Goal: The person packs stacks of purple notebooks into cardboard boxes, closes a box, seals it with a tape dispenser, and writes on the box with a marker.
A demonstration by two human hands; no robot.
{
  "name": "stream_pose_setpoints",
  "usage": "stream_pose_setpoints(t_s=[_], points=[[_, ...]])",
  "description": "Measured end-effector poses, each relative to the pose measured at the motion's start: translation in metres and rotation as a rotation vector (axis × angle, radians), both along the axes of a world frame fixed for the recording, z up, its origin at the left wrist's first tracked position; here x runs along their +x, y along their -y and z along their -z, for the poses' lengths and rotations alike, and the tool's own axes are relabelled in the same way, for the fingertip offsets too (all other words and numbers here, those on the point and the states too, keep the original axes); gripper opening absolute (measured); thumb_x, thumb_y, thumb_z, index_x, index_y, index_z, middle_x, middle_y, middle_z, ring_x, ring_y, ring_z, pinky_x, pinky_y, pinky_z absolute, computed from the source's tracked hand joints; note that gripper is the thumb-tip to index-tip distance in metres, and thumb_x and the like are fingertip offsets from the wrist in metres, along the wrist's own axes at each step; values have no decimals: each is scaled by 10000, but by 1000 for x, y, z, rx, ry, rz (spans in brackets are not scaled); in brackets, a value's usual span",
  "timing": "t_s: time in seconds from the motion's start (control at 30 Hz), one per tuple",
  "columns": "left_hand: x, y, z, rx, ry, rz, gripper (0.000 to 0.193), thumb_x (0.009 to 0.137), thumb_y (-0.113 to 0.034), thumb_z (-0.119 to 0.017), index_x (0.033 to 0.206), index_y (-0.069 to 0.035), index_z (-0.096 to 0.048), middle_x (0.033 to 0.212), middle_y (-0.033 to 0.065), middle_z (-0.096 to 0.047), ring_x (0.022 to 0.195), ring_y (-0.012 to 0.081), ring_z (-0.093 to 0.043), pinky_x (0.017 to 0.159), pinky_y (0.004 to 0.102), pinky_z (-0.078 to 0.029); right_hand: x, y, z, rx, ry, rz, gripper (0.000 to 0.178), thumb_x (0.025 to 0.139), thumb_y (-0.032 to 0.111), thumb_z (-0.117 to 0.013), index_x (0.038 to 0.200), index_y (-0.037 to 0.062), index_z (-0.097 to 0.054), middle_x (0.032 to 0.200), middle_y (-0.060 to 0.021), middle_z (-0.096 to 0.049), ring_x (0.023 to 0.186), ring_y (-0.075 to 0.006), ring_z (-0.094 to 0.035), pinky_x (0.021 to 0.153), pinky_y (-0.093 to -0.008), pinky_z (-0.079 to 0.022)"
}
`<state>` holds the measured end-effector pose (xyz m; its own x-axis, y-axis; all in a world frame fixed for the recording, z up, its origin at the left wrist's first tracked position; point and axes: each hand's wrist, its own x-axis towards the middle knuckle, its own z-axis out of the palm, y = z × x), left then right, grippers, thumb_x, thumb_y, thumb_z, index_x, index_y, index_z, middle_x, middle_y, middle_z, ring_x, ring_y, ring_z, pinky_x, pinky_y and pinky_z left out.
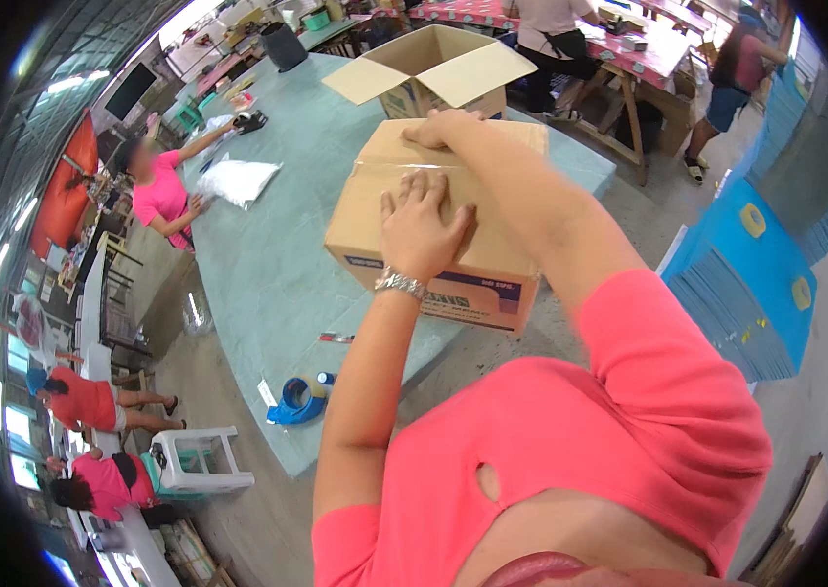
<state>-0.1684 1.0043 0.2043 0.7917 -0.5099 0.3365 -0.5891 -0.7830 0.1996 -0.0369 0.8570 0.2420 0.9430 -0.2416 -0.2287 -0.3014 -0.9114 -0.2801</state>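
A closed cardboard box (502,196) sits at the near edge of the green table, with clear tape shining along the seam of its top. My left hand (424,225), a metal watch on its wrist, lies flat on the box top with fingers spread. Farther back, my right hand (441,129) reaches across the top and rests on the far part of the seam, fingers stretched out toward the left. To the left of my forearm lie a blue tape dispenser (296,402) and a small red cutter (337,338).
Behind the closed box stands an open cardboard box (443,73), flaps spread. A co-worker in pink (159,196) reaches over the table (277,254) beside a white plastic bag (240,183). Stacked blue sheets (741,284) stand at the right. A white stool (201,462) is at lower left.
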Motion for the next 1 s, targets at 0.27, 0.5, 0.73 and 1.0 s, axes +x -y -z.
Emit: stream_pose_setpoints(t_s=[0.27,0.5,0.73,1.0], points=[[29,-11,7,91,-29,104,766,875,-587,-423,1454,-93,-329,1545,107,-241,1428,266,-223,1127,559,-127,8,-17,19,-111,115,72,856,833,701,-412,1443,105,-339,1486,-157,-346,1376,-361,-310,1084,-650,-154],[47,10,4,47,-123,259,785,871,-624,-406,1445,-91,-343,1517,88,-310,1410,241,-266,1136,555,-126,-30,95,24,-446,350,-732,281,902,239,-512,966,-7,-633,939,-226,-649,878,-386,-598,770,-459,-478],[57,-15,8,22,-180,238,747,880,-604,-399,1429,-98,-370,1516,84,-311,1410,231,-266,1147,550,-119,-234,-52,-11,671,160,-791,154,849,125,-597,818,-19,-643,684,-164,-598,623,-257,-609,587,-351,-461],[56,-4,6,34,-145,329,758,887,-601,-392,1435,-78,-356,1519,94,-304,1416,255,-251,1157,522,-101,-191,-254,79,734,-93,-1006,340,860,157,-626,1186,64,-596,1220,-147,-587,1139,-274,-530,969,-382,-402]])
